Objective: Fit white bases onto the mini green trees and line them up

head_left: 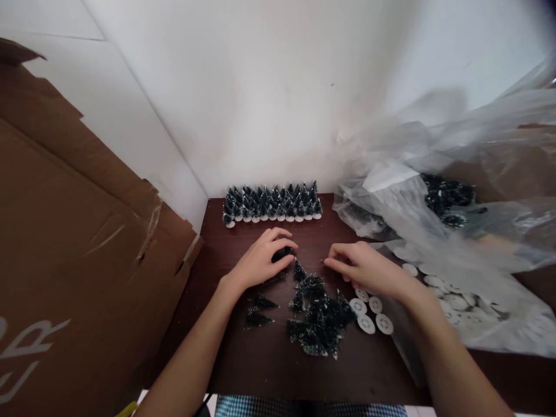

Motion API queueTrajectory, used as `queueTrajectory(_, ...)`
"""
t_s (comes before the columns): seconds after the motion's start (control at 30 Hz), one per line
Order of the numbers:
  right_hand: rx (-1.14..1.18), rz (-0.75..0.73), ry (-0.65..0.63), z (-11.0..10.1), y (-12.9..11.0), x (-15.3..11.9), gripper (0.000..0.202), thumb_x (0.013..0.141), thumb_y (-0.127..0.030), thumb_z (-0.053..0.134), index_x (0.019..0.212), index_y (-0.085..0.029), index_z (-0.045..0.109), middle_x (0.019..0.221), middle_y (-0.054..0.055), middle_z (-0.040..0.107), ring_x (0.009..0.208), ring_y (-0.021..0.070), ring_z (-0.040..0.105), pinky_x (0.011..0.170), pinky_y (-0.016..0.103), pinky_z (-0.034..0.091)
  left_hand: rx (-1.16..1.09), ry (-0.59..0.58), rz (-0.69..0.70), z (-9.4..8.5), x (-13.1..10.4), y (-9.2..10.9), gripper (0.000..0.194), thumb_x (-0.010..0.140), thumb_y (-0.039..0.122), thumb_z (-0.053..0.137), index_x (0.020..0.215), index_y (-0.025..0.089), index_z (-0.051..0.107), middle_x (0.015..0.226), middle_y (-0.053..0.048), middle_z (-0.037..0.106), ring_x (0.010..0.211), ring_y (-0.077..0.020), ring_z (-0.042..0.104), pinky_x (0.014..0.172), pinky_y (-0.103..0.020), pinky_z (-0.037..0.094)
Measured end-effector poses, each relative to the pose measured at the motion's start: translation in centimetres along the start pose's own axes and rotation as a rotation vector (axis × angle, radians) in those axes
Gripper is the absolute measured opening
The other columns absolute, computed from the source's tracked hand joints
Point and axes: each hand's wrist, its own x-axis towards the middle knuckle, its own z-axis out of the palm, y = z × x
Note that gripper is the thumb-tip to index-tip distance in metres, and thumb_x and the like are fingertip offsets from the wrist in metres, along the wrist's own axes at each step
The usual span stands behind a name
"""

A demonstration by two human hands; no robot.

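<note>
My left hand (263, 258) curls its fingers and thumb around a dark miniature tree (283, 253), mostly hidden by the fingers. To its right, my right hand (358, 265) is closed in a pinch just above the table; anything between the fingertips is too small to make out. Below the hands lies a pile of loose miniature trees (319, 315), dark green with white-frosted tips. Two more loose trees (260, 319) rest on their sides to the left. Several round white bases (366, 324) lie beneath my right wrist.
Rows of miniature trees on white bases (271, 204) stand by the wall. A large cardboard box (87, 231) borders the left side. On the right, clear plastic bags (391, 202) hold more trees and white discs (456, 301). Everything lies on a dark brown table (243, 370).
</note>
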Motion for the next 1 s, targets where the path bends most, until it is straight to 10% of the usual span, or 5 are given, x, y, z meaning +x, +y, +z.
queueTrajectory(0.2, -0.151, -0.009, 0.051, -0.6, -0.5, -0.8, 0.024, 0.094, -0.04, 0.052, 0.081, -0.022, 0.058, 0.069, 0.001, 0.067, 0.059, 0.0158, 0.06, 0.054, 0.026, 0.035, -0.04, 0.166, 0.008, -0.1, 0.2, 0.0, 0.02, 0.098, 0.023, 0.05, 0.105, 0.021, 0.068, 0.129, -0.011, 0.056, 0.119, -0.0241, 0.055, 0.101, -0.04, 0.046)
queueTrajectory(0.47, -0.259, 0.053, 0.047, -1.0, 0.4, -2.3, 0.007, 0.087, -0.028, 0.056, 0.091, -0.023, 0.057, 0.072, 0.001, 0.066, 0.065, 0.0181, 0.06, 0.058, 0.028, 0.036, -0.016, 0.304, -0.21, -0.2, 0.2, -0.3, 0.053, 0.102, 0.04, 0.037, 0.061, 0.018, 0.063, 0.05, 0.001, 0.053, 0.054, -0.0147, 0.056, 0.06, -0.026, 0.039)
queueTrajectory(0.77, -0.283, 0.054, 0.003, -0.3, 2.2, -2.7, 0.021, 0.073, -0.025, 0.066, 0.092, -0.024, 0.058, 0.083, 0.003, 0.066, 0.073, 0.0208, 0.06, 0.061, 0.03, 0.037, 0.09, 0.309, -0.234, -0.2, 0.2, -0.6, 0.03, 0.101, 0.023, 0.032, 0.098, 0.018, 0.062, 0.06, 0.002, 0.052, 0.055, -0.0156, 0.05, 0.058, -0.026, 0.034)
queueTrajectory(1.0, -0.287, 0.1, -0.054, -0.6, 2.0, -2.8, 0.028, 0.067, -0.023, 0.069, 0.093, -0.025, 0.057, 0.083, 0.002, 0.065, 0.073, 0.0211, 0.059, 0.061, 0.03, 0.036, 0.027, 0.362, -0.193, -0.1, 0.2, -0.8, 0.019, 0.091, 0.01, 0.035, 0.085, 0.02, 0.049, 0.069, 0.002, 0.048, 0.059, -0.0145, 0.045, 0.06, -0.027, 0.033)
